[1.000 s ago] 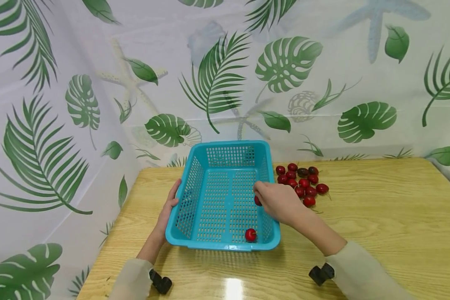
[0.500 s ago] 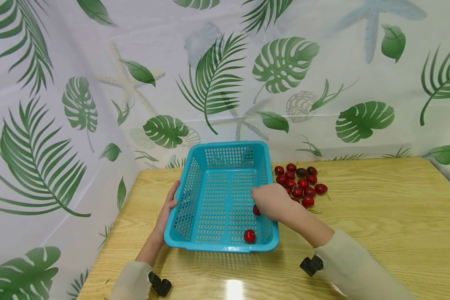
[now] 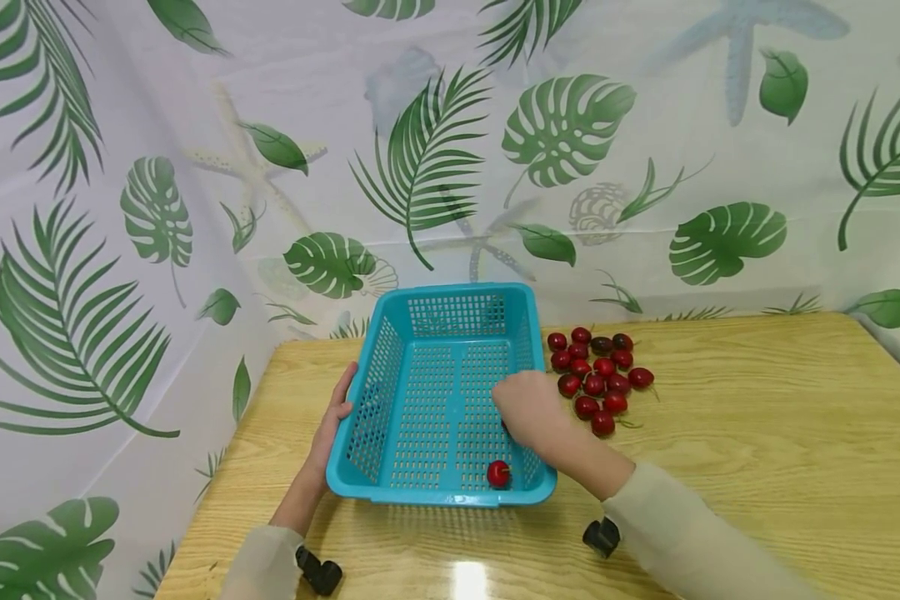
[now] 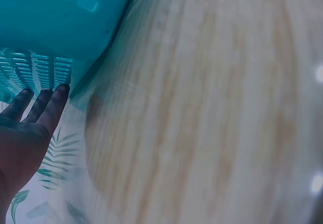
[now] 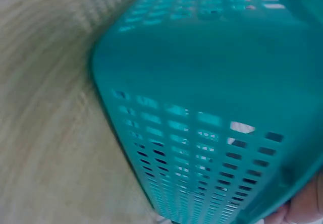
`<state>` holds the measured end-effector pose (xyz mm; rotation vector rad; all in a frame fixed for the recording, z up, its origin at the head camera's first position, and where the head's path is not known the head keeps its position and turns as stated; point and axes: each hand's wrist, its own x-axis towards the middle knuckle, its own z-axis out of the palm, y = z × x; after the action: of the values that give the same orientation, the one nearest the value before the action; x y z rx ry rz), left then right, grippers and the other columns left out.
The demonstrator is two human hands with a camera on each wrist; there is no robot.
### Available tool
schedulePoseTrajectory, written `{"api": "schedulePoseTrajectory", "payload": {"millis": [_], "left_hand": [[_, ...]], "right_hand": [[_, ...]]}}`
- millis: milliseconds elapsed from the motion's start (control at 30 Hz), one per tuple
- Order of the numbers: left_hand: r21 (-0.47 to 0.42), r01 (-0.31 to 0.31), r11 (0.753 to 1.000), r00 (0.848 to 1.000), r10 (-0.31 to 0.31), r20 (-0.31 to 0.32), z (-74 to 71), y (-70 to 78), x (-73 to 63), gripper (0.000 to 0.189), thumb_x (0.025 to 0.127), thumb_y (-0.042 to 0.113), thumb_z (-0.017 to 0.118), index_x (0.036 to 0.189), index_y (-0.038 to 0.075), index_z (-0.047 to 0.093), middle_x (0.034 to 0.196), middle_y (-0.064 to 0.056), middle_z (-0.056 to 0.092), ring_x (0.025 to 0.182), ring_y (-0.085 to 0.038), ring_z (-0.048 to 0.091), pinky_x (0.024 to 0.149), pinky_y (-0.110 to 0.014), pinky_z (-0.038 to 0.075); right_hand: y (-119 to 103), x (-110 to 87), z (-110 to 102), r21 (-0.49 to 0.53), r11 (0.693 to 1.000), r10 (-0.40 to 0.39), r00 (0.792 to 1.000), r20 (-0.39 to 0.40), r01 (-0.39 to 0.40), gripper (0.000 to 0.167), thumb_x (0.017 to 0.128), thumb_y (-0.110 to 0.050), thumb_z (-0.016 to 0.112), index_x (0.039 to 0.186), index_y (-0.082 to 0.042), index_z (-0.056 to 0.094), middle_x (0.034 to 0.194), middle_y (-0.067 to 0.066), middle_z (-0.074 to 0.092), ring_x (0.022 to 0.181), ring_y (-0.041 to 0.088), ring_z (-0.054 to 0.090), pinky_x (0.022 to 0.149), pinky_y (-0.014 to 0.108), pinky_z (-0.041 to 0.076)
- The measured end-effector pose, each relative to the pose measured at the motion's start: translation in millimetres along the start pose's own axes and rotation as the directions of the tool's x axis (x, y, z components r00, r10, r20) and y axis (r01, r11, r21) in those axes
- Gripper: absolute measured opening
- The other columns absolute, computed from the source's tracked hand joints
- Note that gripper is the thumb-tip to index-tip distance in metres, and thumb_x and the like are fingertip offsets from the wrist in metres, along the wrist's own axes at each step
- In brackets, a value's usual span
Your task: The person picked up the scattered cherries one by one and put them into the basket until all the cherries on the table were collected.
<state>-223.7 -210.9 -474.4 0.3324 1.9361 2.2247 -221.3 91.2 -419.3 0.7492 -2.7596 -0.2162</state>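
A turquoise plastic basket [image 3: 456, 498] with slotted walls stands on the table. Deep inside its right half is my right hand [image 3: 531, 410], knuckles up, fingers curled round a cherry; only a dark red sliver shows beneath them. In the right wrist view, part of that hand [image 5: 305, 204] appears beyond the basket's rim. Another cherry [image 3: 498, 474], bright red with a stem, lies in the basket's near right corner. Against the left outer wall rests my left hand [image 3: 332, 429]. In the left wrist view its fingers [image 4: 53, 108] are straight and touch the slotted wall.
Right of the basket, several loose cherries [image 3: 603, 367] lie in a group on the wooden table [image 3: 757, 442], some with stems. A leaf-patterned cloth [image 3: 645, 167] hangs behind and to the left. A black wrist camera [image 3: 602, 537] sits at the right sleeve.
My right hand has moved leftward and lower within the basket, carrying its cherry, now almost hidden. More cherries of the group show behind the hand. The left hand stays at the wall.
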Motion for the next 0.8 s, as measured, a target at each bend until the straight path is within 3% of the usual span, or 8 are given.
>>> {"api": "schedulePoseTrajectory", "payload": {"millis": [333,533,800], "left_hand": [[0.016,0.000,1.000,1.000,0.000,0.009,-3.0,-1.8,0.3,0.065,0.099,0.022,0.022,0.161,0.022,0.001,0.167,-0.008,0.000,0.148,-0.042,0.011,0.108,-0.056,0.026],[0.033,0.007,0.999,1.000,-0.007,0.005,-3.1,-7.3,0.2,0.065,0.100,0.022,0.021,0.161,0.023,0.001,0.167,-0.009,-0.001,0.147,-0.041,0.011,0.107,-0.052,0.028],[0.034,-0.021,0.999,1.000,0.020,0.021,-4.0,-5.1,1.0,0.064,0.101,0.022,0.020,0.161,0.023,0.000,0.167,-0.009,-0.001,0.148,-0.041,0.009,0.109,-0.057,0.023]], "right_hand": [[-5.0,3.7,5.6,0.139,0.980,0.146,0.989,-0.007,-0.143,0.016,0.078,-0.001,0.070,0.067,-0.007,0.060,0.060,0.008,0.058,0.056,0.024,0.060,0.046,0.039,0.050],[-3.3,1.4,10.5,0.173,0.970,0.178,0.984,-0.015,-0.173,0.016,0.077,-0.002,0.071,0.069,-0.006,0.058,0.063,0.010,0.060,0.057,0.029,0.061,0.046,0.040,0.050],[-3.1,1.5,8.2,0.205,0.953,0.234,0.972,-0.030,-0.223,0.006,0.083,-0.006,0.066,0.080,-0.007,0.061,0.070,0.009,0.064,0.059,0.027,0.063,0.047,0.038,0.048]]}}
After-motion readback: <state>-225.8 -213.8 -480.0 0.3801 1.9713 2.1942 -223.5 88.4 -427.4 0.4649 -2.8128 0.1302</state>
